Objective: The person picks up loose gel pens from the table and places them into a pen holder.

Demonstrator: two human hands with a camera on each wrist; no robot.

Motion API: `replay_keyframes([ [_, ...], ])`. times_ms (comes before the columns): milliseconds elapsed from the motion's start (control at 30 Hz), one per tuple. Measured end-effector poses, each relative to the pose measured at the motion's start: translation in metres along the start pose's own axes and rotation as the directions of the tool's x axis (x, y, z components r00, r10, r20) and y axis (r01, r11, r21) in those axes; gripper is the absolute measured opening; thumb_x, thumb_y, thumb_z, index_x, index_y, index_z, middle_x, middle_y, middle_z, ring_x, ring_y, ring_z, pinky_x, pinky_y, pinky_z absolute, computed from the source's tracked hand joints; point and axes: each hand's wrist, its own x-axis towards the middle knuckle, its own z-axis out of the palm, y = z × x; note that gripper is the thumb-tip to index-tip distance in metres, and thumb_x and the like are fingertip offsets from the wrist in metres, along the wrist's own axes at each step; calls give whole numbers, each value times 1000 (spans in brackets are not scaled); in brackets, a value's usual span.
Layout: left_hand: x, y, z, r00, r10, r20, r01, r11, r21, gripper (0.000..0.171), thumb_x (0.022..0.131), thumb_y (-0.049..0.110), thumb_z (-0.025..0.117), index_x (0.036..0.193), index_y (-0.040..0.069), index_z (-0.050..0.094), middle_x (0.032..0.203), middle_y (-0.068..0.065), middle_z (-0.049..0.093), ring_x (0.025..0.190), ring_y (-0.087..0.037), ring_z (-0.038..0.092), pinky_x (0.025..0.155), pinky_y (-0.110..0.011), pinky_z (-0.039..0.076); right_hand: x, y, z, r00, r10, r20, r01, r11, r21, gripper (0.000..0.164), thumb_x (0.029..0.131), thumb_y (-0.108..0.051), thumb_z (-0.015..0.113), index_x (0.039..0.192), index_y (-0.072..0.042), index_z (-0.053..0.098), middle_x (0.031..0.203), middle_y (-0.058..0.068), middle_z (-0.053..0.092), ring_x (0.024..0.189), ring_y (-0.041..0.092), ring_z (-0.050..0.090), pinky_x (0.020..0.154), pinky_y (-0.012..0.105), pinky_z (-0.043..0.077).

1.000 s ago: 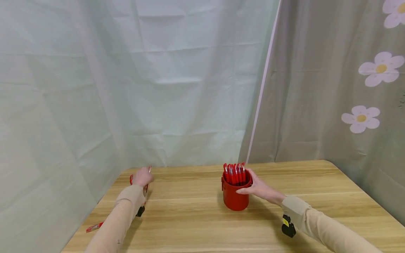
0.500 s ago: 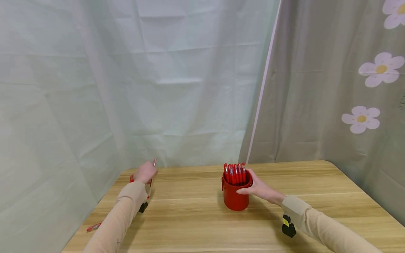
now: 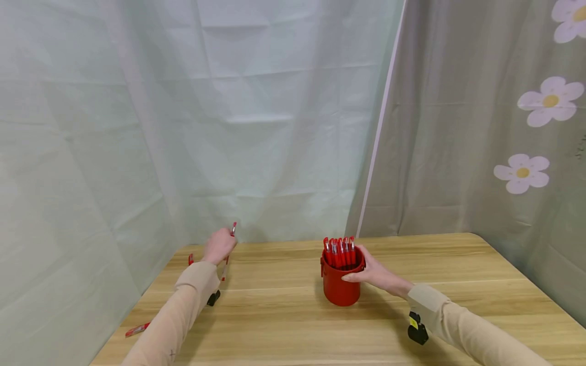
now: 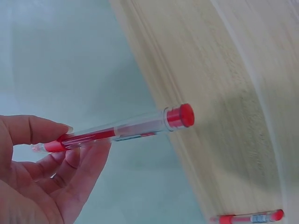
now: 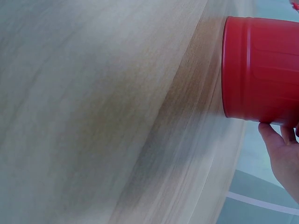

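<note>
My left hand (image 3: 220, 246) is raised over the table's far left part and pinches a clear pen (image 4: 140, 128) with a red end and red ink between thumb and fingers. The pen slants upward in the head view, partly hidden by the hand. To the right, a red bucket (image 3: 341, 291) stands upright on the table, with several red pens (image 3: 340, 253) upright inside. My right hand (image 3: 378, 270) grips the bucket's right side near the rim, thumb in front; its other fingers are mostly hidden. In the right wrist view the bucket's smooth wall (image 5: 266, 70) shows.
One red pen (image 3: 137, 329) lies at the table's left edge beside the left sleeve. Another pen (image 3: 191, 258) lies just left of my left hand. The wooden table (image 3: 274, 325) meets a pale curtain (image 3: 274, 152) behind and at left, a grey flowered curtain (image 3: 439, 152) at right.
My left hand has risen and shifted right with the pen, which now stands clear of the table. The right hand and the bucket have stayed still.
</note>
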Motion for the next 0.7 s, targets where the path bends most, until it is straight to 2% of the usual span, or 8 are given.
replay_keyframes([
  [200,0,10,0,1000,16,19,-15,999,-40,7,81,3,43,81,0,50,67,-10,47,54,-21,38,47,-31,32,1,0,1,1000,-27,4,27,1000,6,81,76,-17,74,136,-9,21,130,16,37,115,31,40,90,44,37],
  [433,1,17,1,1000,23,2,-23,999,-26,6,81,4,44,80,2,49,65,-9,46,53,-19,38,47,-30,31,1,0,1,1000,-12,-10,12,1000,-3,81,75,-19,75,136,-10,22,129,14,38,114,29,41,89,43,38],
  [700,0,33,3,999,43,-11,-44,995,-93,3,82,4,46,80,2,47,67,-9,47,55,-21,40,47,-30,36,2,0,1,1000,-30,-5,30,1000,-7,80,75,-18,74,135,-8,22,128,16,39,114,31,41,89,44,38],
])
